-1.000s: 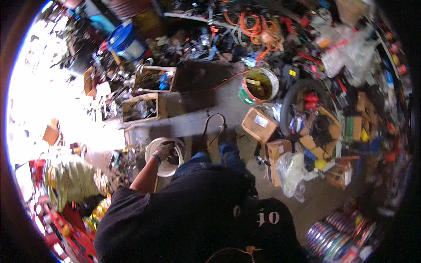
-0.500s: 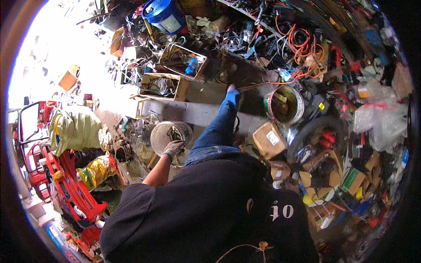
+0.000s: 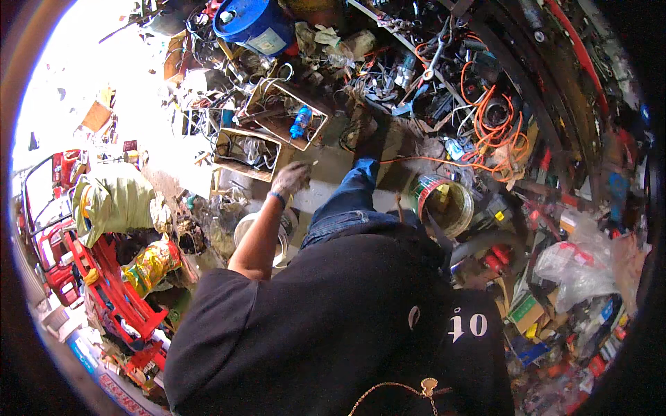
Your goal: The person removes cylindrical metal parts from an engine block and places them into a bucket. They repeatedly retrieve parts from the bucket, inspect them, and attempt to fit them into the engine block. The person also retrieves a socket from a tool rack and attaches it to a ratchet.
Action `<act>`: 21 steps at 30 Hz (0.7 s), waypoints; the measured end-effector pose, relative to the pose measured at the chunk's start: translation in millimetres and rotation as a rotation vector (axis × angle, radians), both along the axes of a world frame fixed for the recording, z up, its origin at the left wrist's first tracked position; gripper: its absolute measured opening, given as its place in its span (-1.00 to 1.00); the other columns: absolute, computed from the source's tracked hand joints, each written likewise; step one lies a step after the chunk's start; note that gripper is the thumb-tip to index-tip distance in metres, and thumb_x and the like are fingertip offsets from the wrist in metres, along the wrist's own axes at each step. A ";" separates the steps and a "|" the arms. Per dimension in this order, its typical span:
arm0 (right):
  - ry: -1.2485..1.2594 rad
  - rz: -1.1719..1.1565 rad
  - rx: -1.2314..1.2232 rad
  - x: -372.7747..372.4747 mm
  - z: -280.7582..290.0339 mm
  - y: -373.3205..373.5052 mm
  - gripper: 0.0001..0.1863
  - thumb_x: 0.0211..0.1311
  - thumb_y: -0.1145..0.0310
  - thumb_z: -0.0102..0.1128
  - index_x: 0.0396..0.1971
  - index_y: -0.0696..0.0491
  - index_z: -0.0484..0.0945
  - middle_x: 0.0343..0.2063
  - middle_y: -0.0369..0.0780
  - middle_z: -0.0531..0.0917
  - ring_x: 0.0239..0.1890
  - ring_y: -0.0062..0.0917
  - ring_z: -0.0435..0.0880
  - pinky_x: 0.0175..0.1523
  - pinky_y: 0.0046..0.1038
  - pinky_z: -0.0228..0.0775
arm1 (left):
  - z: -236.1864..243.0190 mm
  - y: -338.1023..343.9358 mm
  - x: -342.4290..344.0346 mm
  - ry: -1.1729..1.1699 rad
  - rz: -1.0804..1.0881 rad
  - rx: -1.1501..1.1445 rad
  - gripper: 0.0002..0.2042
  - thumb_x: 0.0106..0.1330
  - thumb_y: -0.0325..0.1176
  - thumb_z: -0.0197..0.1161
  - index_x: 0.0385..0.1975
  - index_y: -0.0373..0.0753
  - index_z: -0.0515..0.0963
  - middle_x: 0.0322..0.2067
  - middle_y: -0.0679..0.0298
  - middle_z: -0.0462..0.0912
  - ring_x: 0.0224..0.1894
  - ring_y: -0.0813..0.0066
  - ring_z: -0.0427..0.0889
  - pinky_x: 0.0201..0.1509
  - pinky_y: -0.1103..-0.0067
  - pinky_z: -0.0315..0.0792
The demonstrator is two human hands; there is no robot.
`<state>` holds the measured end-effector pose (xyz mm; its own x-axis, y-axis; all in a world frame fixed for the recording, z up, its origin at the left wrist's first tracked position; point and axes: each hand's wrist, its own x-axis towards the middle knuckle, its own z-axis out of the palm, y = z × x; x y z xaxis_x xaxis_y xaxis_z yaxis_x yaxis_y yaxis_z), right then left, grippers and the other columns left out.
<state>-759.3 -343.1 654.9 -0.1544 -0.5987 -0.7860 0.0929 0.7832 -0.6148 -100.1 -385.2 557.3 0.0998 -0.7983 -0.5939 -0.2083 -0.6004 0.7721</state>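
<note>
My left hand [image 3: 291, 179], in a dirty grey glove with a blue band at the wrist, is raised near a wooden crate [image 3: 272, 173], its fingers loosely apart with nothing visible in them. Below it is a pale bucket [image 3: 280, 246], partly hidden by my arm. A second crate [image 3: 311, 139] with a blue bottle [image 3: 301, 121] lies beyond. My jeans-clad leg [image 3: 345, 195] reaches forward. My right hand is not in view.
A grimy bucket [image 3: 454, 211] stands right of my legs, near an orange cable [image 3: 484, 142] and plastic bags [image 3: 576, 270]. Red metal gear [image 3: 118, 298] and green fabric [image 3: 118, 197] crowd the left. A blue drum [image 3: 253, 28] and heaped scrap lie ahead.
My left hand has lifted off the pale bucket's rim and moved forward, toward the crates. My leg and the view have shifted.
</note>
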 end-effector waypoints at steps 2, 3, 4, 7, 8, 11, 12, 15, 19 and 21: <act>0.039 -0.002 -0.055 14.8 24.5 -48.1 -0.60 0.34 0.37 0.22 0.15 0.12 0.51 -0.01 -0.20 0.66 -0.04 -0.37 0.66 -0.02 -0.30 0.61 | 19.0 -50.5 4.6 -0.031 0.126 -0.003 -0.64 0.39 -0.15 0.19 0.05 -0.21 0.62 -0.22 0.27 0.71 -0.18 0.48 0.64 -0.05 0.56 0.49; 0.069 0.010 -0.093 22.2 37.9 -72.2 -0.59 0.34 0.37 0.22 0.16 0.12 0.51 -0.01 -0.20 0.66 -0.04 -0.39 0.66 -0.02 -0.33 0.61 | 28.5 -75.7 5.8 0.023 0.317 0.107 -0.63 0.39 -0.15 0.18 0.08 -0.20 0.61 -0.19 0.26 0.72 -0.19 0.48 0.64 -0.04 0.55 0.49; 0.111 0.019 -0.133 30.8 48.5 -96.0 -0.59 0.34 0.38 0.22 0.16 0.12 0.51 0.00 -0.20 0.66 -0.03 -0.40 0.66 -0.02 -0.35 0.62 | 42.0 -91.6 12.0 -0.118 0.214 0.084 -0.63 0.38 -0.15 0.19 0.10 -0.18 0.61 -0.17 0.28 0.71 -0.18 0.48 0.63 -0.03 0.54 0.49; 0.402 0.145 -0.191 32.9 92.4 -154.0 -0.58 0.32 0.42 0.22 0.18 0.07 0.51 -0.02 -0.21 0.67 -0.03 -0.40 0.65 0.07 -0.36 0.59 | 65.4 -138.7 4.1 0.048 0.306 -0.087 -0.63 0.40 -0.22 0.23 0.13 -0.22 0.59 -0.08 0.33 0.70 -0.11 0.54 0.60 0.05 0.59 0.45; 0.545 0.154 -0.265 34.4 97.5 -175.0 -0.59 0.32 0.43 0.21 0.17 0.06 0.52 -0.03 -0.21 0.67 -0.03 -0.41 0.65 0.06 -0.38 0.59 | 71.0 -154.8 2.6 0.129 0.358 -0.030 -0.64 0.42 -0.27 0.22 0.14 -0.27 0.57 -0.03 0.28 0.68 -0.06 0.55 0.59 0.10 0.61 0.43; 0.870 0.269 -0.695 23.4 134.2 -231.6 -0.65 0.32 0.50 0.17 0.10 0.08 0.54 -0.08 -0.19 0.66 -0.04 -0.46 0.65 0.01 -0.43 0.62 | 78.9 -199.1 -13.9 0.109 0.368 -0.089 -0.63 0.44 -0.36 0.17 0.19 -0.35 0.50 0.12 0.18 0.60 0.15 0.44 0.55 0.29 0.51 0.36; 0.718 0.082 -0.707 20.3 145.6 -251.3 -0.67 0.32 0.54 0.15 0.08 0.10 0.54 -0.09 -0.20 0.65 -0.04 -0.48 0.65 0.03 -0.44 0.61 | 84.1 -208.8 -18.7 0.089 0.278 -0.191 -0.65 0.45 -0.39 0.15 0.19 -0.35 0.51 0.13 0.18 0.60 0.16 0.44 0.55 0.31 0.51 0.35; 0.559 -0.191 -0.845 21.3 177.9 -308.5 -0.71 0.31 0.61 0.12 0.01 0.14 0.55 -0.08 -0.20 0.64 -0.04 -0.49 0.64 0.08 -0.42 0.58 | 95.2 -253.2 -38.0 0.249 0.213 -0.424 -0.63 0.44 -0.45 0.14 0.22 -0.33 0.48 0.19 0.18 0.57 0.21 0.39 0.54 0.33 0.48 0.38; 1.319 0.020 -1.001 -2.1 238.8 -361.5 -0.69 0.40 0.51 0.06 0.10 0.16 0.53 0.03 -0.19 0.63 0.02 -0.42 0.62 0.09 -0.36 0.52 | 136.5 -330.0 -99.6 0.171 0.117 -0.694 -0.55 0.40 -0.40 0.20 0.28 -0.32 0.41 0.17 0.17 0.58 0.22 0.29 0.54 0.32 0.44 0.39; 1.349 -0.040 -1.085 -15.8 267.8 -384.9 -0.69 0.40 0.51 0.04 0.10 0.18 0.51 0.02 -0.16 0.62 0.01 -0.39 0.63 0.09 -0.35 0.54 | 170.0 -364.6 -148.8 0.179 0.193 -0.631 -0.57 0.38 -0.44 0.17 0.24 -0.34 0.44 0.16 0.16 0.58 0.24 0.26 0.52 0.35 0.42 0.36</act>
<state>-775.1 -728.0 922.7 -0.3379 -0.7041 0.6245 -0.8814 0.0039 -0.4724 -248.8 -749.8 727.4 0.2188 -0.9749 -0.0410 0.0211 -0.0373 0.9991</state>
